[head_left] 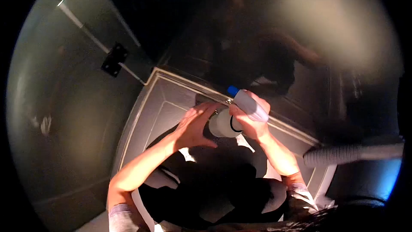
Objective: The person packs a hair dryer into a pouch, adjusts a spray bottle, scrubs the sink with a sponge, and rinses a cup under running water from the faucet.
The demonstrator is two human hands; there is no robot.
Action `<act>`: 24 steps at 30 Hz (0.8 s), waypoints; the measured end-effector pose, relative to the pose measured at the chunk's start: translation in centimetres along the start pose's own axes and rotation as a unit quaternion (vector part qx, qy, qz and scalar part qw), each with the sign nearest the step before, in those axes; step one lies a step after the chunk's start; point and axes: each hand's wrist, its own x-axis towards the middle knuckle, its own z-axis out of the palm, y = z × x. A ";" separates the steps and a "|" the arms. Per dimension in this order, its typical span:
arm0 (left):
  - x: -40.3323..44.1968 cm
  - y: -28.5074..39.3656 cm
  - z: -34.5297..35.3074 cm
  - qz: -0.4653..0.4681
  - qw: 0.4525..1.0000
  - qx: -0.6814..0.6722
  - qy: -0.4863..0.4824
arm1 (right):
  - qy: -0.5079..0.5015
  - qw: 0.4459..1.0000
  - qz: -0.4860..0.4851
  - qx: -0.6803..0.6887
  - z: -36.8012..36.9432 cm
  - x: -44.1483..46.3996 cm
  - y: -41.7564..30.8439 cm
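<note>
A spray bottle with a pale head (251,106), a blue nozzle tip and a whitish body (222,124) is in front of me, near the middle of the view. My right hand (253,118) is wrapped round its neck, just under the head. On the bottle's other side, my left hand (195,124) has its fingers apart and curved toward the body. Whether its fingertips touch the bottle is hard to tell. The nozzle points up and to the left.
A pale-edged ledge (150,103) runs beneath both hands. Dark glossy panels (64,116) rise at the left and ahead. A metal rod with a black bracket (114,59) is at upper left, and a ribbed grey hose (332,155) lies at right.
</note>
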 end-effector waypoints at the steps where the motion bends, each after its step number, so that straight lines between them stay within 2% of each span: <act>1: 0.7 -1.0 -0.9 0.081 0.993 -0.075 0.041 | -0.015 0.998 -0.056 0.030 1.3 1.7 -1.0; 2: 0.2 -1.3 -1.3 0.065 0.993 -0.071 0.061 | -0.042 0.994 -0.103 0.004 2.5 3.4 -2.2; 3: -0.4 -1.5 -1.3 -0.009 0.979 -0.183 0.088 | -0.065 0.992 -0.111 0.010 3.7 5.1 -2.8; 4: -0.7 -1.6 -1.8 -0.076 0.945 -0.297 0.118 | -0.112 0.989 -0.053 0.083 5.0 6.8 -3.6; 6: -1.7 -2.2 -3.9 -0.087 0.926 -0.325 0.171 | -0.207 0.955 0.061 0.202 7.1 10.0 -5.7; 7: -2.5 -2.0 -5.1 -0.095 0.913 -0.346 0.192 | -0.216 0.942 0.073 0.247 8.4 11.1 -5.6; 9: -3.6 -2.0 -6.5 -0.109 0.893 -0.393 0.189 | -0.323 0.876 0.091 0.345 9.9 13.2 -6.0; 13: -5.5 3.0 -10.6 -0.099 0.860 -0.451 0.218 | -0.303 0.866 0.147 0.369 10.7 12.8 -12.1; 14: -5.3 4.4 -11.4 -0.171 0.882 -0.345 0.272 | -0.240 0.908 0.115 0.324 10.9 12.9 -13.4; 15: -5.5 5.4 -12.4 -0.190 0.896 -0.263 0.302 | -0.173 0.941 0.085 0.276 10.6 13.0 -15.4; 17: -5.8 7.5 -14.3 -0.244 0.898 -0.092 0.355 | -0.131 0.949 0.115 0.261 10.1 12.2 -18.6; 19: -6.2 9.4 -16.9 -0.230 0.882 -0.029 0.410 | -0.122 0.931 0.156 0.306 8.8 12.1 -22.7; 21: -7.2 11.3 -19.4 -0.223 0.888 -0.055 0.399 | -0.217 0.926 0.130 0.281 7.1 13.3 -25.5; 23: -8.3 14.7 -23.0 -0.200 0.892 -0.222 0.338 | -0.269 0.945 0.174 0.069 3.9 14.3 -30.0; 24: -8.8 16.6 -25.0 -0.182 0.885 -0.292 0.314 | -0.235 0.944 0.142 0.185 2.5 15.3 -33.3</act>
